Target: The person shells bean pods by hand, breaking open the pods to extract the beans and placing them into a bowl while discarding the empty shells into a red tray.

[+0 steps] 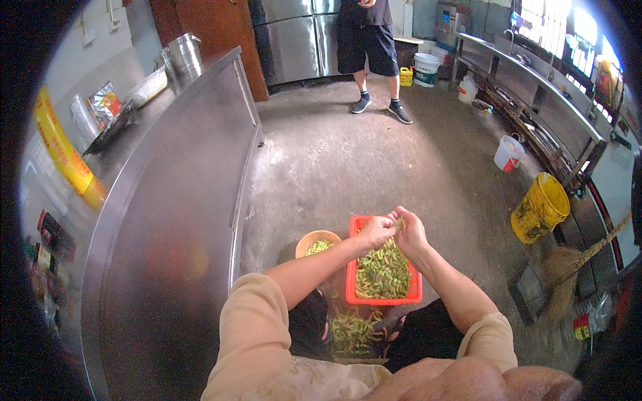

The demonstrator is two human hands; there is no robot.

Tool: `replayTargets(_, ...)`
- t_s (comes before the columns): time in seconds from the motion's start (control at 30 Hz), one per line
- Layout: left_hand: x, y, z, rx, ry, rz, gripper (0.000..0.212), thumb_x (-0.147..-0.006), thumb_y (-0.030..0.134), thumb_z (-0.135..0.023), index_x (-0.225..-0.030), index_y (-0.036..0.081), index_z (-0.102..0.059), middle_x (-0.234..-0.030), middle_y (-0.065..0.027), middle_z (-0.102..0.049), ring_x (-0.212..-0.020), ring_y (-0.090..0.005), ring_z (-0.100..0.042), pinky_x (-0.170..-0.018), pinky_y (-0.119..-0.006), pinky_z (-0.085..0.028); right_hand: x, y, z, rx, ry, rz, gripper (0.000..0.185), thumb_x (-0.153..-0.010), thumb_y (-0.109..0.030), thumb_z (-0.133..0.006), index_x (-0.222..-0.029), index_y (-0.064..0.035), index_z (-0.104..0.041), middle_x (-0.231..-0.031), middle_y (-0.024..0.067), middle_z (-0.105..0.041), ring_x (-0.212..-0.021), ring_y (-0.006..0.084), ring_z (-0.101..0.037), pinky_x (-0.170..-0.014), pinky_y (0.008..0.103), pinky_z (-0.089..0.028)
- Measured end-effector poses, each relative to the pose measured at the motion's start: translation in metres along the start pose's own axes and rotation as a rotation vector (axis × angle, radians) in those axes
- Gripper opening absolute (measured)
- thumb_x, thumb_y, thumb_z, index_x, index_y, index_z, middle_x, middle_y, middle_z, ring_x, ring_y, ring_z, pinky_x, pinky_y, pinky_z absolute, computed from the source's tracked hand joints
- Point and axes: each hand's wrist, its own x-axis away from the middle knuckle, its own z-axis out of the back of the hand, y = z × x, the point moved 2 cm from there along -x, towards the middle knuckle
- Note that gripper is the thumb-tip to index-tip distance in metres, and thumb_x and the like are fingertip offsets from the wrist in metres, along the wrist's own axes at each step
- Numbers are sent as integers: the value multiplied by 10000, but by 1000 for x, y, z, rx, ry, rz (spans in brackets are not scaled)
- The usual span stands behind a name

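My left hand (377,232) and my right hand (410,231) meet above the far end of a red plastic basket (383,301), their fingers closed around a small green pod (399,223). Green bean pods (383,273) fill much of the basket, some of them yellowish. Left of it stands a round tan bowl (302,245) with small pale green beans (319,246) inside, partly behind my left forearm. More green pods or shells (353,331) lie in a pile between my legs, below the basket.
A steel cabinet (180,190) runs along my left. Another person (366,40) stands ahead, before a steel refrigerator (291,40). At the right are a yellow bucket (539,208), a white bucket (509,154), a straw broom (564,265) and a long steel sink counter (531,82).
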Motion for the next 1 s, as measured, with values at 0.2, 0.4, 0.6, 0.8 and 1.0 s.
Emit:
replayTargets(0.2, 10, 16, 11, -202, -65, 196, 259, -802, 193, -570, -580, 68, -523, -521, 50, -448, -463, -44, -392, -410, -246, -302, 13, 0, 2, 419, -50, -241, 182, -874, -236, -489, -897, -65, -547, -625, -33, -457, -485, 64, -377, -430, 203, -310)
replayTargets(0.4, 25, 39, 23, -209, -161, 324, 271, -829, 237, -554, -615, 70, -552, -530, 52, -458, -456, -37, -383, -403, -232, -302, 31, -8, 2, 561, -266, -227, 167, -899, -231, -490, -913, -76, -553, -621, -46, -441, -457, 33, -327, -393, 184, -255)
replayTargets(0.6, 28, 40, 29, -165, -253, 356, 263, -844, 330, -564, -706, 106, -561, -565, 76, -442, -446, -28, -363, -384, -204, -277, 40, -13, -2, 719, -347, -183, 177, -903, -236, -496, -968, -78, -544, -645, -61, -444, -487, 27, -344, -429, 180, -284)
replayTargets(0.8, 28, 29, 36, -171, -305, 287, 213, -860, 263, -557, -756, 79, -582, -653, 78, -480, -589, -21, -407, -515, -202, -333, 39, -14, -2, 571, -452, -346, 105, -883, -149, -483, -969, -102, -520, -658, -54, -465, -503, 26, -353, -429, 179, -275)
replayTargets(1.0, 31, 30, 22, -390, -266, 56, 186, -863, 169, -519, -754, 22, -550, -670, 35, -514, -649, -51, -442, -571, -259, -377, 55, -13, -8, 550, -381, -274, 35, -865, -101, -458, -848, -132, -457, -608, -69, -341, -487, 40, -280, -427, 196, -226)
